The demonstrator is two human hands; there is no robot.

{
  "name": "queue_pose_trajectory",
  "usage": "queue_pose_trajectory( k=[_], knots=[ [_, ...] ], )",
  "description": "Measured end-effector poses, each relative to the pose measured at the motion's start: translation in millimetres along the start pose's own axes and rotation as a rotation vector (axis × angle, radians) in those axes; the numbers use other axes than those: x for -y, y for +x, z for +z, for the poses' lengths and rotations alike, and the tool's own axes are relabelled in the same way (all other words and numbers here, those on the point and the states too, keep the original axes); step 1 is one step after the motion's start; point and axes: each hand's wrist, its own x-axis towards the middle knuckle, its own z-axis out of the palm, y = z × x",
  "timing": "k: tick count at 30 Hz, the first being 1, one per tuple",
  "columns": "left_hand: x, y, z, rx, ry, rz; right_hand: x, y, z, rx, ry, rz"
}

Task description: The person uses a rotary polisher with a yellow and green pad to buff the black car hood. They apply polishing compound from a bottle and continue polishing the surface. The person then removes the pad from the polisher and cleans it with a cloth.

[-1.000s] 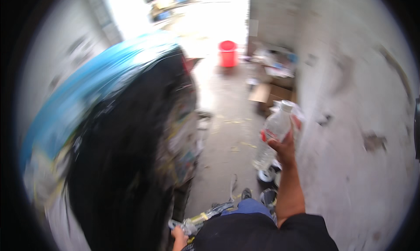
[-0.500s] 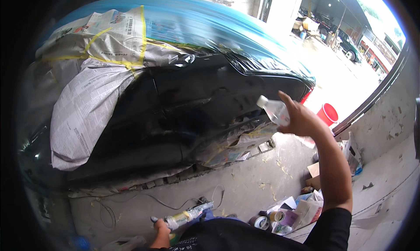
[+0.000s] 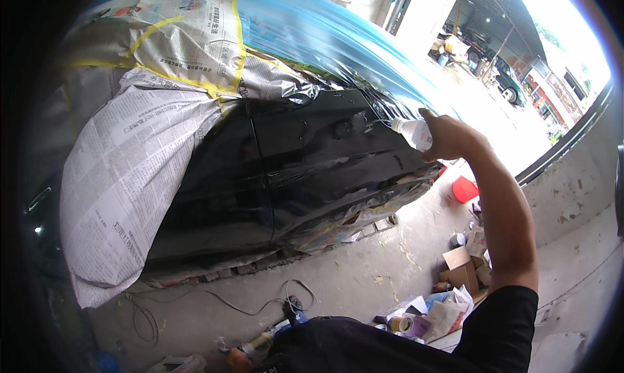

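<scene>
My right hand (image 3: pixel 448 136), raised at the right, grips a clear plastic bottle (image 3: pixel 415 134). The bottle tilts with its mouth toward the glossy black car panel (image 3: pixel 214 197), and a thin pale streak, apparently liquid, leaves the mouth. Wet-looking marks show on the panel there. Low in the view, my left hand (image 3: pixel 239 360) is closed around the end of a corded power tool (image 3: pixel 260 346) with a yellowish wrapped body; its lower part is cut off by my dark shirt. Newspaper (image 3: pixel 123 184) edged with yellow tape and blue plastic film (image 3: pixel 312 35) cover other parts of the car.
A grey cord (image 3: pixel 244 306) curls over the concrete floor. Cardboard boxes (image 3: pixel 461 269), a tin (image 3: pixel 401 324) and bags (image 3: pixel 448 311) lie along the right wall. A red bucket (image 3: pixel 464 189) stands beyond the car's end. Outside, a green vehicle (image 3: pixel 507 80) is parked.
The view has shifted, bringing the panel closer. My right hand has moved the bottle up toward the panel's far end, and a streak now leaves its mouth. My left hand still holds the tool.
</scene>
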Motion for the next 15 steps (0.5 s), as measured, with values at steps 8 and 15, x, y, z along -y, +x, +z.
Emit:
queue_pose_trajectory(
  k=[8, 15],
  knots=[
    [-30, -16, -4, 0.075, -0.024, 0.108, -39, -22, 54, -0.207, 0.267, 0.044],
    [-58, -23, 17, 0.06, -0.369, 0.111, -66, -129, 259, -0.427, 0.776, 0.054]
  ],
)
